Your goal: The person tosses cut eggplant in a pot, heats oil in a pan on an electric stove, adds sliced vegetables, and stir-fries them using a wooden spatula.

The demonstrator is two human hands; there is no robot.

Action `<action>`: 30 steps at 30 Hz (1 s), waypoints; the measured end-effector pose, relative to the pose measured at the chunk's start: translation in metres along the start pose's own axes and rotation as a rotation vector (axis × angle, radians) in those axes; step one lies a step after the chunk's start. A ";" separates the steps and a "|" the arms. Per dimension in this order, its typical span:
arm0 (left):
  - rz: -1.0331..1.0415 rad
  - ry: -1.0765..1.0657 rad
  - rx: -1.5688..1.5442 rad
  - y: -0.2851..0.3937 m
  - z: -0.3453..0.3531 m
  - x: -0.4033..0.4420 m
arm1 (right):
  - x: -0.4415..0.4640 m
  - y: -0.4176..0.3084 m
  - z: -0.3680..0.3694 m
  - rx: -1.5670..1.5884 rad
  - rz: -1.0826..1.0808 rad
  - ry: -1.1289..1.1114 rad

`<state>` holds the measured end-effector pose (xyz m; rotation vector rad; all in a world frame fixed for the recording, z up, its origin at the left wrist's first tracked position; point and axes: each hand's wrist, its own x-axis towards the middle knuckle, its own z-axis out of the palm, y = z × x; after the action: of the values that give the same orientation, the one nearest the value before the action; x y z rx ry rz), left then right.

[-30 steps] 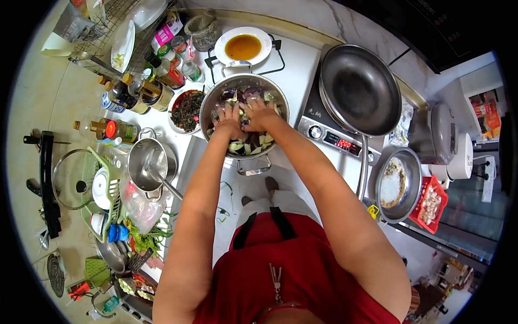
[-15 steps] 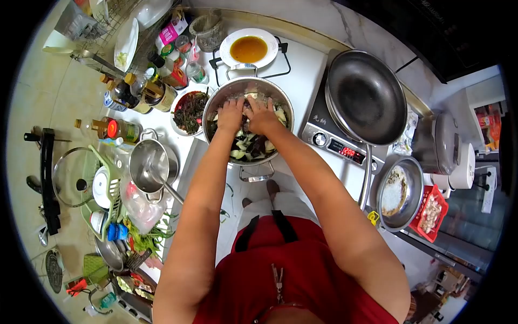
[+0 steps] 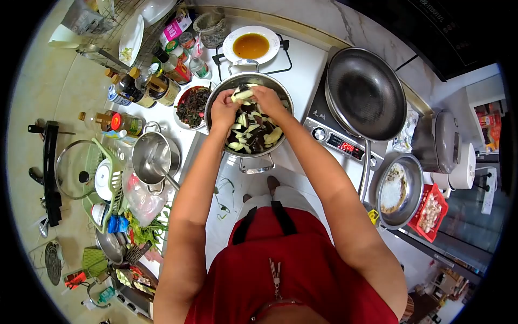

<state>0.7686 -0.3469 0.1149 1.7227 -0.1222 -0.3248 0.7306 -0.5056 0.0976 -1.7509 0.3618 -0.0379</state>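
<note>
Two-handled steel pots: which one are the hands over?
The larger pot, holding cut eggplant; the smaller pot, left of it, has a ladle inside.

Red digits, 1200, are glowing on the display [image 3: 345, 146] of the induction cooker [image 3: 317, 101], two Chinese characters — the first 先 — are showing there too, range hood [image 3: 415, 32] lettering is blurring.

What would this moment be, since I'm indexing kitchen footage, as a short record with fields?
Hands: left grip and right grip, close together over the steel pot
Between them: pale pieces
Pot contents: cut pieces, pale and dark
Beyond pot: white plate with brown liquid
Left of pot: bowl of dark food
Right of pot: dark pan on a cooktop; display reads 1200
Unclear: how firmly each grip holds
</note>
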 end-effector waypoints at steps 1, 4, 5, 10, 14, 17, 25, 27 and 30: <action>-0.053 -0.028 -0.121 0.012 0.002 -0.007 | -0.003 -0.006 0.001 0.219 0.110 -0.063; 0.043 -0.054 0.056 0.009 0.000 -0.016 | -0.018 -0.031 0.003 0.480 0.307 -0.174; 0.131 -0.025 0.422 0.003 -0.003 -0.017 | -0.016 -0.020 0.004 0.144 0.107 -0.134; 0.067 -0.429 1.264 0.022 -0.013 -0.049 | -0.035 -0.020 0.004 -0.770 -0.208 -0.038; -0.152 -0.632 1.357 0.010 0.003 -0.043 | -0.036 0.001 0.021 -1.173 -0.280 -0.165; -0.157 -0.550 1.397 -0.011 0.011 -0.032 | -0.027 0.016 0.024 -1.364 -0.469 -0.126; -0.132 -0.591 1.296 0.033 -0.001 -0.048 | -0.032 0.001 0.011 -1.387 -0.579 -0.306; -0.137 -0.585 1.316 0.025 0.003 -0.051 | -0.036 0.000 0.015 -1.411 -0.639 -0.305; -0.074 -0.546 1.282 -0.002 0.005 -0.046 | -0.036 0.005 0.017 -1.411 -0.644 -0.351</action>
<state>0.7231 -0.3392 0.1185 2.8477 -0.8026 -0.8935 0.6997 -0.4805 0.0956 -3.1266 -0.6335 0.0883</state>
